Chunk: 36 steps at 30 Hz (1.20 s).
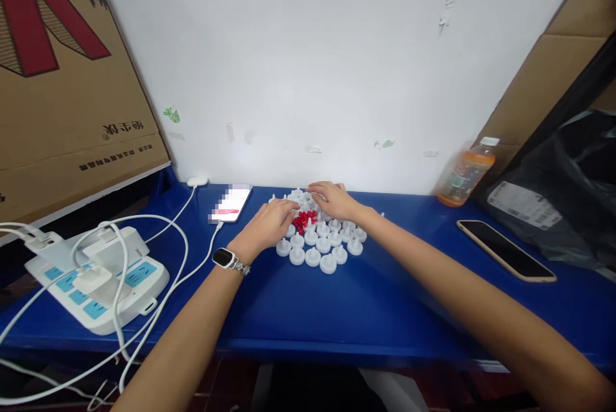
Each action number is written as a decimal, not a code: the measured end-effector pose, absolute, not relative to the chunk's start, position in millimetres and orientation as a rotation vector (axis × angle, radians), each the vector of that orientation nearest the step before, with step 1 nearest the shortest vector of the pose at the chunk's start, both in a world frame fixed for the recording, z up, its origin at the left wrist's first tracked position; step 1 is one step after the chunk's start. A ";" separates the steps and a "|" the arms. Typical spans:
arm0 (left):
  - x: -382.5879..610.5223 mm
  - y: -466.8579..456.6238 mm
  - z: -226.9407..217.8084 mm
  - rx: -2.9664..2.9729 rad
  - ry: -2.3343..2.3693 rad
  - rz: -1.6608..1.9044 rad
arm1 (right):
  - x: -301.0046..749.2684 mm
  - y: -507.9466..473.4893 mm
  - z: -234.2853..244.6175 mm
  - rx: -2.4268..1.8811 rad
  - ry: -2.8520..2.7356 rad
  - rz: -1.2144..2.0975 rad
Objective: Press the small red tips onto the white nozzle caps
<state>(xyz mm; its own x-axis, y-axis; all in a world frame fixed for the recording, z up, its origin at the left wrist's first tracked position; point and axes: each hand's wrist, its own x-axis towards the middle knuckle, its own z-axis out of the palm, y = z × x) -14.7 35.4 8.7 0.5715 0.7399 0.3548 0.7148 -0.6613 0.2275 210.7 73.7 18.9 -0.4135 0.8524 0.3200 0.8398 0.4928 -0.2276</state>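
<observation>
Many white plastic nozzle caps (328, 264), round at the base with a small spout, stand in a cluster on the blue table. Small red pieces (306, 221) lie heaped in the middle of them. My left hand (273, 224) reaches over the cluster's left side, fingers stretched toward the red pieces. Over the back of the cluster lies my right hand (333, 200), its fingers extended to the left. Both palms face down, and I see nothing held in either hand. The hands cover some of the caps, and whether the fingertips touch them I cannot tell.
At left, a power strip (151, 296) with chargers and looping white cables sits near a charging phone (235, 203). Another phone (505, 250), an orange drink bottle (466, 174) and a dark plastic bag (568, 174) are at right. A white wall (308, 65) borders the table (289, 316).
</observation>
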 end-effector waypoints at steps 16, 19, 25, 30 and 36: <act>-7.5 43.8 9.0 2.653 1.443 0.843 | 205.5 106.9 21.3 -1.676 -2.302 0.060; -5.6 46.3 11.4 2.580 1.507 0.807 | 208.2 106.4 22.8 -1.695 -2.269 0.058; -2.1 51.3 13.6 2.601 1.595 0.753 | 203.0 96.0 26.3 -1.515 -2.242 0.140; -2.0 57.6 13.2 2.599 1.630 0.754 | 193.8 98.3 25.9 -1.434 -2.366 0.108; -4.5 57.3 12.3 2.706 1.582 0.763 | 200.3 103.0 22.9 -1.484 -2.222 0.137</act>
<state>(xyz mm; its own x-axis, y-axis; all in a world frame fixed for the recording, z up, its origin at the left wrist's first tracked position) -4.5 57.3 12.3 0.4079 0.8013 0.4376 0.8413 -0.5161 0.1608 200.3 103.0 22.9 -0.3112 0.8951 0.3193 0.8490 0.4128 -0.3299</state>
